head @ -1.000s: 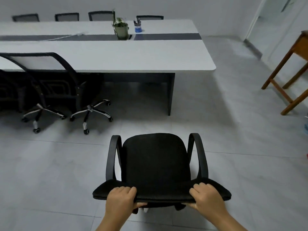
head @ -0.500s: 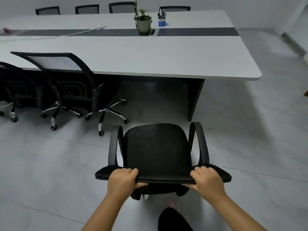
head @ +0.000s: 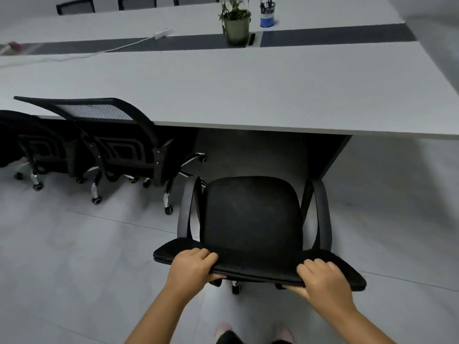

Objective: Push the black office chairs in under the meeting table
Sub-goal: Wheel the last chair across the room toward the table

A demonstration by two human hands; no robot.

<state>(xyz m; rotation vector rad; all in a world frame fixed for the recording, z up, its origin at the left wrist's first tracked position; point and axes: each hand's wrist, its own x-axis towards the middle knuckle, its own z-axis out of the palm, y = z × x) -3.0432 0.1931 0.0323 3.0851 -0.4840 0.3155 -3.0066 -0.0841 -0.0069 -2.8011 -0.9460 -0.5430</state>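
Since the earlier frames, chair (head: 250, 214) and person have closed on the meeting surface (head: 248, 95): its near edge was well ahead of the seat, and now the front of the seat lies just short of that edge, with the wooden stand at right gone from view.

Head view. Left hand (head: 191, 268) grips the top rail of the backrest (head: 258, 265), fingers curled over the top and thumb tucked under. Right hand (head: 323, 278) holds the same rail further right, fingers over and thumb below. Judgement: two hands spread apart on the rail let the person steer the castered chair straight, since a single off-centre push would swivel it.

The chair faces the opening between the tucked-in mesh-back chair (head: 111, 135) on the left and the dark panel leg (head: 330, 155) on the right. Right armrest (head: 323, 209) sits near that leg; left armrest (head: 188, 207) is near the neighbour's chrome base (head: 173, 184). Judgement: clearance on both sides is tight, so the line must hold.

Another black chair (head: 22, 140) is already under the surface at far left. Potted plant (head: 236, 23), pen cup (head: 267, 13) and power strip (head: 164, 33) sit along the dark centre strip, well away from the working edge.

Task status, judged: this chair not yet under; the final push remains.
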